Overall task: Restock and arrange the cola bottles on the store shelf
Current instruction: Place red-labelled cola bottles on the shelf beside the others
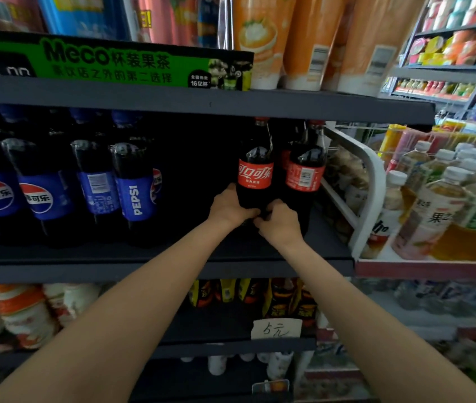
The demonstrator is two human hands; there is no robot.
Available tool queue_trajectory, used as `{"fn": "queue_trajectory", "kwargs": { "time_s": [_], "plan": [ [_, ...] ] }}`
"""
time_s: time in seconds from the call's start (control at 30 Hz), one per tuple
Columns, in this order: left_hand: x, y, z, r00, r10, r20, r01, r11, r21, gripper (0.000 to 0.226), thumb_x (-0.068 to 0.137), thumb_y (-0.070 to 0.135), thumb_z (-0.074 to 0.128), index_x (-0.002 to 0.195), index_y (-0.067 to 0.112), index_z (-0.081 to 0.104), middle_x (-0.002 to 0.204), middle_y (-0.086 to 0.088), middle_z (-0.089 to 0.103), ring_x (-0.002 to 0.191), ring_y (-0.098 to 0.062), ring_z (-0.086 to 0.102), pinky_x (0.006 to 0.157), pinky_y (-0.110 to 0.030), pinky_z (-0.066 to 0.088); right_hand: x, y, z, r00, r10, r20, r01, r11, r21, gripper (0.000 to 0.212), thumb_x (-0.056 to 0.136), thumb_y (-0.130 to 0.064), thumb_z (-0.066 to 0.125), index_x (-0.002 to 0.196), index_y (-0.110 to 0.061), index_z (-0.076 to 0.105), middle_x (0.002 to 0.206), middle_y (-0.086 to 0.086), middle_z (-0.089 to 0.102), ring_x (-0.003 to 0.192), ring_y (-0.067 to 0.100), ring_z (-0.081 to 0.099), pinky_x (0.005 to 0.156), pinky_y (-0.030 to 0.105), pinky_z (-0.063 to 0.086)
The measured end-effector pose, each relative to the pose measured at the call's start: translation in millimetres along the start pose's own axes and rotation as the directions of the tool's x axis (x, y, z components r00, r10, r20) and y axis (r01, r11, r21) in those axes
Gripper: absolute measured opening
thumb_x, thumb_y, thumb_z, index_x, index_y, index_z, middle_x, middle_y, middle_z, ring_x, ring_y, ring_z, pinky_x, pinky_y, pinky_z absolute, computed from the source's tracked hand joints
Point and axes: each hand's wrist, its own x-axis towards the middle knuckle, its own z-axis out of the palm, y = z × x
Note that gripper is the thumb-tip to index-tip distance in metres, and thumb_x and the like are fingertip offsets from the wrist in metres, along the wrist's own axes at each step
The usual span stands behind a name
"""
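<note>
Spanning the frame from left edge to centre right, the dark metal store shelf (155, 258) carries two groups of large dark cola bottles. At left stand the blue-labelled Pepsi bottles (136, 196), four at the front, labels reading "PEPSI" and Chinese characters; more blue caps show behind. A bare gap separates them from the red-labelled Coca-Cola bottles at centre right.

The red-labelled cola bottle with Chinese script facing front (254, 173) stands upright on the shelf, just beside a second red-labelled bottle turned barcode outward (303, 175). Both hands clasp the lower body of the front-facing bottle: left hand (229, 206) wrapped round its left side, right hand (280, 221) round its right, fingers curled.

Judgement: restocking is partly done; the gap remains to fill and the barcode-outward bottle needs turning.

Upper left, a green carton (109, 61) reads "Meco". Lower centre, a handwritten paper price tag (276, 330) appears to read "5元".
</note>
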Motion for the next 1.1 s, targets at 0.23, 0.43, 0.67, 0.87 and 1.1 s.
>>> {"fn": "queue_trajectory", "kwargs": {
  "time_s": [0.23, 0.43, 0.67, 0.87, 1.1],
  "plan": [
    [0.7, 7.9, 17.1, 0.997, 0.001, -0.083, -0.001, 1.000, 0.004, 0.058, 0.080, 0.025, 0.070, 0.128, 0.006, 0.042, 0.125, -0.014, 0.056, 0.114, -0.026, 0.055, 0.082, -0.028, 0.046, -5.2, 8.6, 2.9, 0.992, -0.092, -0.081, 0.089, 0.995, -0.038, 0.011, 0.091, -0.009, 0.053, 0.100, -0.005, 0.050, 0.097, 0.019, 0.062, 0.082, 0.035, 0.067, 0.072, 0.047, 0.057],
    [-40.6, -16.5, 9.7, 0.885, 0.246, -0.396, -0.217, 0.969, 0.117, 0.033, 0.089, 0.012, 0.055, 0.120, 0.002, 0.048, 0.120, -0.014, 0.051, 0.104, -0.025, 0.058, 0.083, -0.031, 0.050, -21.1, 0.8, 21.9, 0.933, -0.260, -0.249, 0.263, 0.965, -0.025, 0.008, 0.088, -0.014, 0.057, 0.086, -0.008, 0.052, 0.074, 0.004, 0.060, 0.068, 0.022, 0.062, 0.062, 0.036, 0.053],
    [-136.6, -110.6, -93.5, 0.772, 0.529, -0.352, -0.398, 0.835, 0.380, 0.030, 0.075, 0.003, 0.042, 0.103, 0.001, 0.053, 0.096, -0.016, 0.057, 0.082, -0.016, 0.050, 0.072, -0.017, 0.038, -76.9, -78.6, 104.9, 0.678, -0.714, -0.174, 0.729, 0.683, 0.038, 0.014, 0.085, -0.013, 0.060, 0.083, -0.002, 0.052, 0.059, 0.004, 0.054, 0.052, 0.020, 0.056, 0.049, 0.033, 0.042],
    [-267.7, -259.4, -222.8, 0.863, 0.241, -0.444, 0.037, 0.846, 0.532, 0.027, 0.079, 0.003, 0.046, 0.105, -0.001, 0.053, 0.093, -0.019, 0.057, 0.082, -0.027, 0.053, 0.065, -0.023, 0.033, -178.6, -164.8, 248.9, 0.479, -0.874, 0.088, 0.870, 0.485, 0.083, 0.018, 0.083, -0.022, 0.053, 0.084, -0.004, 0.056, 0.061, 0.012, 0.061, 0.052, 0.031, 0.059, 0.045, 0.033, 0.046],
    [-406.8, -428.0, -347.1, 0.594, -0.554, -0.583, 0.670, 0.742, -0.022, 0.031, 0.089, 0.010, 0.050, 0.119, 0.004, 0.045, 0.116, -0.014, 0.057, 0.104, -0.028, 0.056, 0.081, -0.033, 0.041, -284.4, -215.6, 430.7, 0.247, -0.420, 0.873, 0.816, 0.576, 0.046, 0.010, 0.092, -0.023, 0.051, 0.088, -0.014, 0.052, 0.096, 0.010, 0.061, 0.088, 0.031, 0.061, 0.068, 0.037, 0.048]
  ]
}}
